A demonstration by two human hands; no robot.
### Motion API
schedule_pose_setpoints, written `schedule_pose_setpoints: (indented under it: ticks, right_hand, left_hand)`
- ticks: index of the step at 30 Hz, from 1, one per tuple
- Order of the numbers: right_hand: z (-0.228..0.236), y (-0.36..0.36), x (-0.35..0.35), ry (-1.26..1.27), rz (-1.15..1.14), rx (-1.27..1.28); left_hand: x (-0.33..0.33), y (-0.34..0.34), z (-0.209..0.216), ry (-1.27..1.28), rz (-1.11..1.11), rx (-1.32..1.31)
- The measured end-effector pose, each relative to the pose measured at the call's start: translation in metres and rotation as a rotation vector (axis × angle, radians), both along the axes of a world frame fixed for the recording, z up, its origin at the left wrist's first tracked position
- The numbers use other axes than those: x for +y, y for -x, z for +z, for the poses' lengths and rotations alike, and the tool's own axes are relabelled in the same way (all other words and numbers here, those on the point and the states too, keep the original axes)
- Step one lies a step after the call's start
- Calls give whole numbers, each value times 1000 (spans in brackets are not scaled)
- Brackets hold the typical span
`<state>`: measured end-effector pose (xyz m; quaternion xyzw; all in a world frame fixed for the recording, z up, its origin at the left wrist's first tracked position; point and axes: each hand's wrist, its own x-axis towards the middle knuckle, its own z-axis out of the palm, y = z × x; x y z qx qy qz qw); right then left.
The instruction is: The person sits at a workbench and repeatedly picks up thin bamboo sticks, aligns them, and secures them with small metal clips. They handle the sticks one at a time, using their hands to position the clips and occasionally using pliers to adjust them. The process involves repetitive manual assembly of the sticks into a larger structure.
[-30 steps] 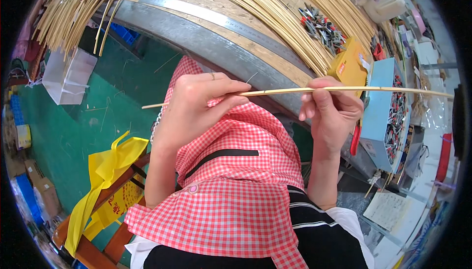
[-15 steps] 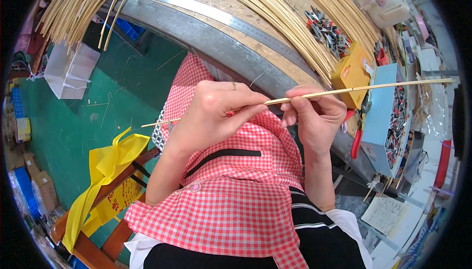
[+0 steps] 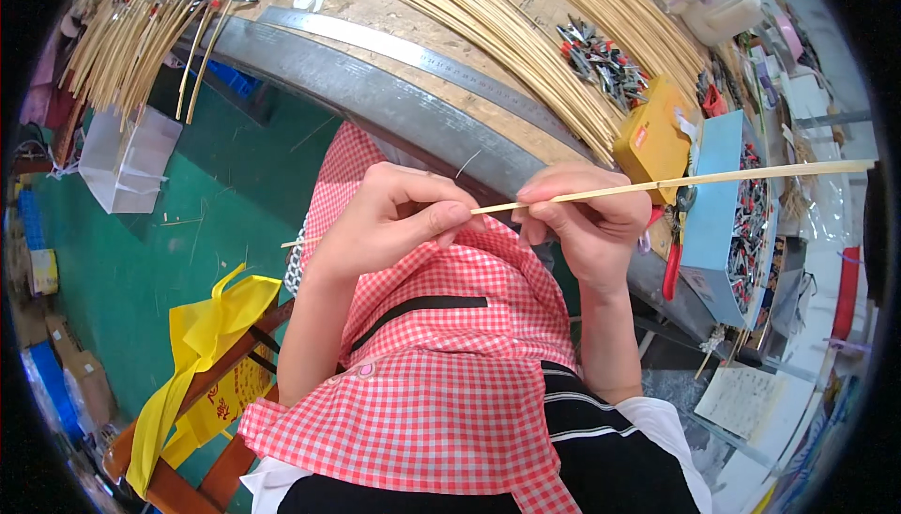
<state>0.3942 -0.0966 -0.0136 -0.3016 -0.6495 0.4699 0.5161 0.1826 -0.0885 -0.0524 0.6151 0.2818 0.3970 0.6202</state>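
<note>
A thin bamboo strip point(image 3: 751, 174) runs crosswise in front of me, its long pale end reaching far to the right. My left hand point(image 3: 389, 218) pinches it between thumb and fingers, and a short end pokes out on the hand's far left side. A little to the right, my right hand point(image 3: 587, 218) grips the same strip, thumb below and fingers folded over. A small stretch of strip shows bare between the two hands. Below them lies the red-and-white checked apron point(image 3: 422, 420) that I wear.
Ahead is a workbench with a metal edge point(image 3: 347, 92), a steel ruler point(image 3: 394, 49) and long bamboo strips point(image 3: 488, 21). Clips point(image 3: 601, 59), a yellow box point(image 3: 652, 138), red-handled pliers point(image 3: 674, 251) and a blue box of clips point(image 3: 713, 214) sit right. A wooden chair point(image 3: 202, 387) stands left.
Both hands have moved slightly left in the picture with the strip. The strip's left end sticks out less beyond my left hand. The view has shifted a little.
</note>
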Motion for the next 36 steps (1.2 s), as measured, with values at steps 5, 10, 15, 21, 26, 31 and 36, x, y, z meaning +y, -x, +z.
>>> schedule_pose_setpoints:
  ticks: [5,10,15,21,26,31,36]
  right_hand:
    - [13,-12,26,154,103,-174]
    - [-7,-53,109,-379,-432,-930]
    - [-41,-73,163,-212,-500,-1300]
    - [-53,-87,169,-343,-541,-1256]
    - [-39,-87,154,-342,-699,-1108]
    - [23,-22,76,2,-524,-885]
    - [-6,-2,42,-215,-291,-776]
  left_hand:
    - [1,4,-3,-18,134,-30]
    - [-1,9,-2,-2,313,0]
    - [2,13,-2,-156,324,20]
    - [0,11,-5,-199,283,-40]
    - [-2,11,-1,-169,273,-43]
    - [-1,14,0,-164,303,-72]
    - [-1,16,0,-163,312,-61]
